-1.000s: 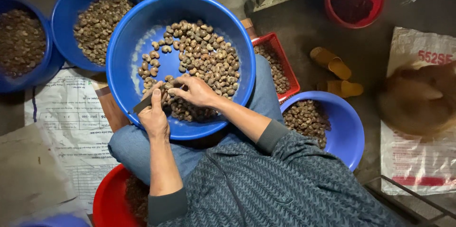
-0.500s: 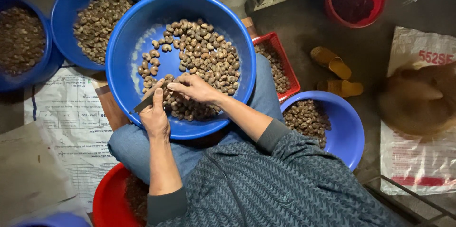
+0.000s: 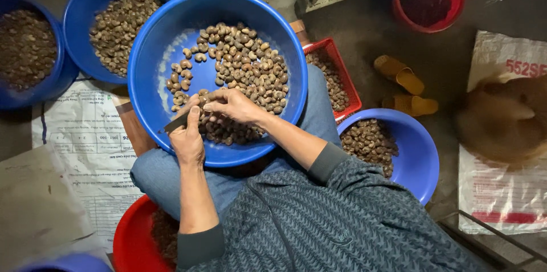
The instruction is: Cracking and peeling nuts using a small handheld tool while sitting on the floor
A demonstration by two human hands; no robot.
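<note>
Hands meet over a lap-held basin of cashew nuts

Left hand (image 3: 187, 141) grips a small knife (image 3: 176, 122); right hand (image 3: 232, 105), drawn closer than a second ago, pinches one nut at the blue basin's (image 3: 154, 55) seven o'clock.

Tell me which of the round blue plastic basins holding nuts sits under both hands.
The big blue basin on the person's lap. The left hand and right hand meet over its near edge; the other blue basins sit on the floor, untouched.

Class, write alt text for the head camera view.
A seated person's left hand grips a small knife against a nut pinched by the right hand, over a large blue basin of brown nuts on their lap.
</note>
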